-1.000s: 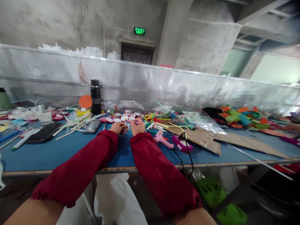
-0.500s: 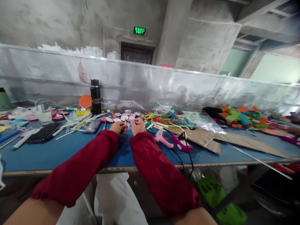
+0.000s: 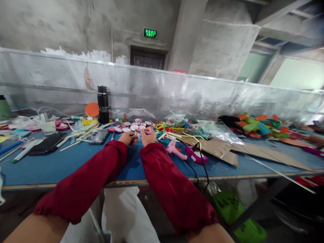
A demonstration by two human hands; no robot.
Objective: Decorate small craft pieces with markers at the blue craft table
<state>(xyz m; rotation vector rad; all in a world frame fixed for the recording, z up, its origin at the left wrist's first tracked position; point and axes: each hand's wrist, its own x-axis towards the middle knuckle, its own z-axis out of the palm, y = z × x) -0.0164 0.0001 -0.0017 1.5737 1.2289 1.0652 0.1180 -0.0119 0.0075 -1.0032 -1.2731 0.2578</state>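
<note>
My left hand [image 3: 128,137] is closed in a pinch on a small pale stick-like piece [image 3: 136,130], which points upward from the fingertips. A short gap to the right, my right hand [image 3: 149,137] pinches a small purple piece [image 3: 147,132]; its exact kind is too small to make out. Both hands are just above the blue table [image 3: 76,165]. Behind them lie several round white discs with red rims [image 3: 134,127]. A pink glue gun [image 3: 177,150] rests right of my right hand, beside a purple box [image 3: 196,155].
A black bottle [image 3: 103,105] stands at the back by the perforated metal screen [image 3: 157,87]. Left are a black phone [image 3: 48,143], loose sticks [image 3: 73,144] and a white cup [image 3: 48,127]. Colourful cords [image 3: 187,130] and cardboard [image 3: 210,146] lie right. Another person's hand [image 3: 316,140] shows far right.
My right hand has shifted very slightly, its fingers turning a little around the purple piece. My left hand keeps almost the same place and pinch.
</note>
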